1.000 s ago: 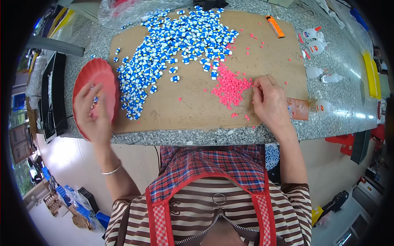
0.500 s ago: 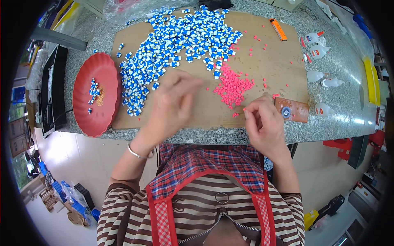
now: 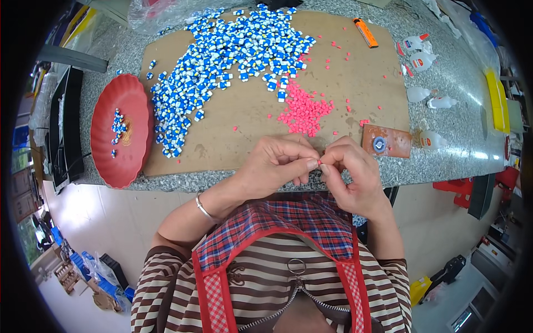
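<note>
Hands: I have my left hand point(image 3: 275, 166) and right hand point(image 3: 355, 175) pinched together on a tiny pink piece point(image 3: 320, 162), lower centre, over the counter point(image 3: 444, 155) edge.
Doing it well: fingertips steady, light pressure.
Supply: pink pile point(image 3: 302, 109) mid-frame.

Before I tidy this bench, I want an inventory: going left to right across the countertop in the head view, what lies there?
Red plate → blue-and-white pieces pile → pink pieces pile → orange lighter → small white glue bottles → yellow strip.
</note>
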`<state>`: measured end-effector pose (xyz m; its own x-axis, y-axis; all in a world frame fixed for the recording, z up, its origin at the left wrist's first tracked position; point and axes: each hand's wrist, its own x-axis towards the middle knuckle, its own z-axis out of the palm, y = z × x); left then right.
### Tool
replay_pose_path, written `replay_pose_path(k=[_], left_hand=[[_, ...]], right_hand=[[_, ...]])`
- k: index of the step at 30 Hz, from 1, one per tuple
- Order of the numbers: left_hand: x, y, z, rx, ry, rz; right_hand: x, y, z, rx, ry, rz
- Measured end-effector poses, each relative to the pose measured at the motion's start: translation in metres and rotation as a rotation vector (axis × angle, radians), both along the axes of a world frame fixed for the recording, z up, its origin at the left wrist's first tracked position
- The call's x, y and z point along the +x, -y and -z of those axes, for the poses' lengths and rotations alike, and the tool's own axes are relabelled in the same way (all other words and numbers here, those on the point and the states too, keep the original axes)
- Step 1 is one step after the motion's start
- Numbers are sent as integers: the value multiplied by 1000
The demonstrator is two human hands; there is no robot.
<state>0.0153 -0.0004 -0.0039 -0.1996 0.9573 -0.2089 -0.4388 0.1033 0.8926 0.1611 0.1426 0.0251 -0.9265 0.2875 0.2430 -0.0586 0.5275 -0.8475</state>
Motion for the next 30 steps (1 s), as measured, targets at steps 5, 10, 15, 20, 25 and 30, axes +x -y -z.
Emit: replay_pose_path(k=[5,10,15,20,25,30], left_hand=[[10,-9,3,-19,99,-4],[12,-9,3,-71,178,-16],[11,-8,3,-83,72,7],[7,-2,7,-88,12,-19],[9,0,6,-67,-82,-71],[12,-3,1,-64,-65,-87]], right_hand=[[16,-8,12,-95,40,122],[52,-40,9,-257,302,543],[71,-61,12,225,290,535],[67,-65,17,323,277,489],[63,-67,19,382,274,441],[61,-69,20,449,279,405]])
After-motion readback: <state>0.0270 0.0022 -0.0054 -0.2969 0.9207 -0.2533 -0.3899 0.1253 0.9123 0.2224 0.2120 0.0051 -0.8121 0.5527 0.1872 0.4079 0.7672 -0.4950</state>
